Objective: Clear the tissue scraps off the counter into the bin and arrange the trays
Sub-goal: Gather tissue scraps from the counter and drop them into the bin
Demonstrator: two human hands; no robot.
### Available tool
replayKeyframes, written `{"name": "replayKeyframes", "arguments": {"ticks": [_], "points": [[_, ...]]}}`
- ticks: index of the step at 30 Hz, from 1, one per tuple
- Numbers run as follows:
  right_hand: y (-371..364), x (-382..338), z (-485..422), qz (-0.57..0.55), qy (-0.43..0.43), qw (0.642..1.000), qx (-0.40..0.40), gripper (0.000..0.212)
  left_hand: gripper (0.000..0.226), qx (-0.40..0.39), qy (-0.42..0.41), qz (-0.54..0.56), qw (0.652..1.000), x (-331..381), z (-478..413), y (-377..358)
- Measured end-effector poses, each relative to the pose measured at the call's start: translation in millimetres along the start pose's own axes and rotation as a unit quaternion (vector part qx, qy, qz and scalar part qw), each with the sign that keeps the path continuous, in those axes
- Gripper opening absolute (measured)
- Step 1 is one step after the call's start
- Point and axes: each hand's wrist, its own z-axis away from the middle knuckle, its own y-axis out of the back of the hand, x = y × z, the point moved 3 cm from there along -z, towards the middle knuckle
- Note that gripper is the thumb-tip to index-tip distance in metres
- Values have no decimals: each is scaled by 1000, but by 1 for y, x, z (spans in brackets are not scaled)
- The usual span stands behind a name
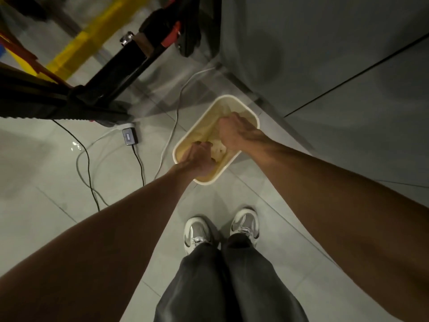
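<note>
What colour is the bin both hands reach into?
The bin is cream-yellow, with a paler rim; head view.

Cream bin; pale grey floor tiles; white-and-silver shoes; dark grey trousers; black cable.

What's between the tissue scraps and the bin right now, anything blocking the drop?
Nothing visible. The left hand and right hand grip the tissue scraps directly over the open top of the bin. No lid or other object covers the opening.

Pale glossy floor tiles crossed by cables, grey cabinet fronts at right, black stand at left
</note>
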Motion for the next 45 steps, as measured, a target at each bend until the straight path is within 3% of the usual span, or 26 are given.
{"name": "replayKeyframes", "arguments": {"ticks": [15,19,27,35,45], "points": [[222,-40,272,-109,-59,976,177,41,54,156,-115,9,981,44,277,210],[293,-62,369,-143,-56,957,248,44,52,214,-162,34,963,70,382,263],[364,-69,516,-232,-60,911,337,50,48,290,-215,111,926,111,513,329],[412,-45,587,-281,-86,873,389,45,42,323,-251,136,902,169,565,382],[460,52,571,-320,-114,836,431,38,31,340,-261,117,896,266,514,433]]}}
